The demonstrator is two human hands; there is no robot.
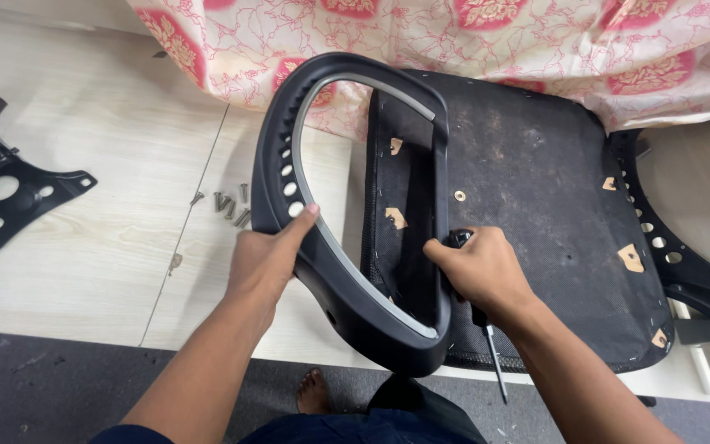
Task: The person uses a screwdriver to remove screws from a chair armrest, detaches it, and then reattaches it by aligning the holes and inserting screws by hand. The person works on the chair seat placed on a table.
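My left hand [266,256] grips the left side of a black plastic chair armrest loop [347,296], which has a row of round holes and a grey inner trim. The loop stands against the left edge of an upturned chair seat [536,181] with a black fabric underside. My right hand [480,267] is closed around a screwdriver [493,349], thumb against the loop's right side; the screwdriver's shaft points down towards me.
Several loose screws [228,201] lie on the pale wood floor. A black metal chair base plate [2,193] lies at the far left. A second black armrest [684,263] sits right of the seat. Pink floral cloth [486,33] hangs behind. My bare foot [314,393] stands on grey matting.
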